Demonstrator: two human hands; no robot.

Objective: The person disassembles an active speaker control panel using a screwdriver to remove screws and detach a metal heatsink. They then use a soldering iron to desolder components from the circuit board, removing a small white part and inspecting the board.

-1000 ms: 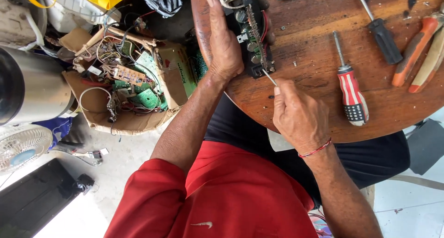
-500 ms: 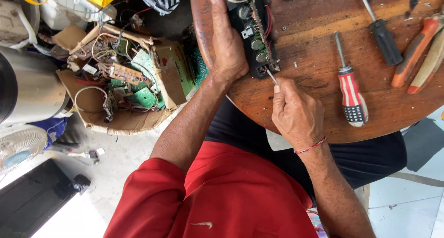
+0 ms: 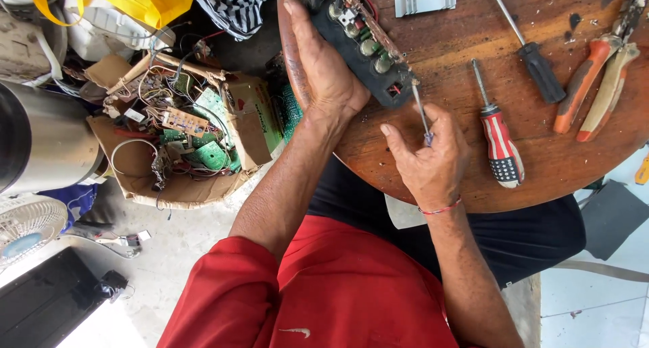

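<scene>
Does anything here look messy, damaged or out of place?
Yes. The black circuit unit under the left hand lies open, its parts bare. On the floor, a torn cardboard box overflows with tangled wires and green boards. Wood chips litter the round table.

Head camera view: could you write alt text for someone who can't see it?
Seen from above, a person's left hand steadies a black electronics unit on a round wooden table, while the right hand holds a thin screwdriver to its end. Spare screwdrivers and pliers lie nearby.
</scene>
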